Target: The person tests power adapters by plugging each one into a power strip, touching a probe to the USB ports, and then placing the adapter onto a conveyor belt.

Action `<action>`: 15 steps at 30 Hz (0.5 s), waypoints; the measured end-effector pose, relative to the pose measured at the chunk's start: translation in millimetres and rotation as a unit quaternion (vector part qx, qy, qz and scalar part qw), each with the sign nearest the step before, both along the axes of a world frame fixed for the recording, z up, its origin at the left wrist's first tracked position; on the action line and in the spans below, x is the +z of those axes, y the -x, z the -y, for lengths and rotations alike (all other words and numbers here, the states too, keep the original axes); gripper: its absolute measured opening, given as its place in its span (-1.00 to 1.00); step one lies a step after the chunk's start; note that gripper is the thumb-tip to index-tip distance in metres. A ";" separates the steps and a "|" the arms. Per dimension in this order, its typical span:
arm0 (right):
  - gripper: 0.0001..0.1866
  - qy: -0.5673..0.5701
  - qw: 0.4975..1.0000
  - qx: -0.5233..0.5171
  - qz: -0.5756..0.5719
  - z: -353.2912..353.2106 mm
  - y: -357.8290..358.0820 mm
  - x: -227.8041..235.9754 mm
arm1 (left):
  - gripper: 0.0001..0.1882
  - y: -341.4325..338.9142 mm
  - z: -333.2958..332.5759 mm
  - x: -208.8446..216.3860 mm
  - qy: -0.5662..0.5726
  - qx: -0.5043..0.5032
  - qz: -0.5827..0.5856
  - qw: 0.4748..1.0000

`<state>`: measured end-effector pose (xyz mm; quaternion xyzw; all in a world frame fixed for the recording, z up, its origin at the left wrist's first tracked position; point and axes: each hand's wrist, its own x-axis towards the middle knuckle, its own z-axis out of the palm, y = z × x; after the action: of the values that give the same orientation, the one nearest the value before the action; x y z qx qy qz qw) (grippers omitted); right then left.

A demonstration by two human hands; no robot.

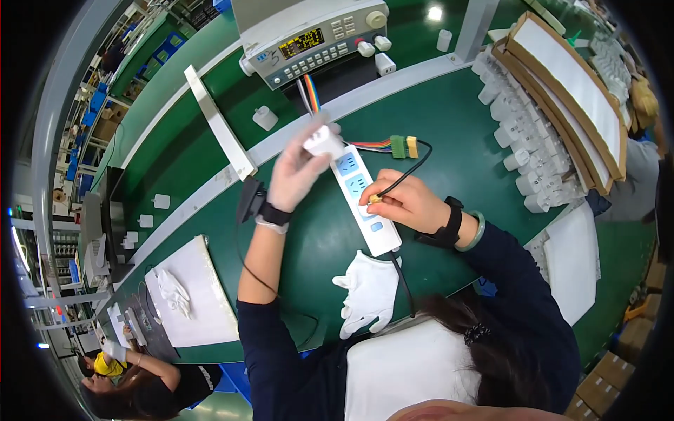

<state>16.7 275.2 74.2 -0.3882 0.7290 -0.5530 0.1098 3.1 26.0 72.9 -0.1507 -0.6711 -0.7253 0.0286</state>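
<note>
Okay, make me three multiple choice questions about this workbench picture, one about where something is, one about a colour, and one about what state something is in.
1. Where does the loose white glove lie?
A. On the green mat, below the near end of the white power strip
B. On top of the test instrument
C. On the stacked trays at the right

2. What colour are the sockets on the power strip?
A. Red
B. Light blue
C. Black

3. What is the right hand doing?
A. Resting flat on the mat
B. Holding the loose glove
C. Pinching a small plug on a black cable against the strip

Answers: 1 A, the glove lies by the strip's near end. 2 B, the socket faces are light blue. 3 C, the fingertips grip the plug at the strip.
</note>
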 end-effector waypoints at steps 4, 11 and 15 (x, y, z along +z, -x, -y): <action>-0.85 0.020 1.000 -0.004 -0.012 -0.9 -0.3 -0.5 | -0.41 2.1 -23.6 -10.0 0.181 -0.002 0.018 0.983; -0.85 0.038 0.999 -0.009 -0.035 -2.8 1.8 -3.8 | -0.39 -5.4 -38.5 -11.1 0.351 0.077 -0.164 0.919; -0.86 0.021 1.000 -0.013 -0.015 -5.9 -1.6 -2.7 | -0.37 -25.9 -34.7 7.8 0.399 0.174 -0.265 0.860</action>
<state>18.3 281.1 71.5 -0.3894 0.7239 -0.5633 0.0835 29.0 60.6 80.7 -0.2166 -0.8857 -0.3110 0.2680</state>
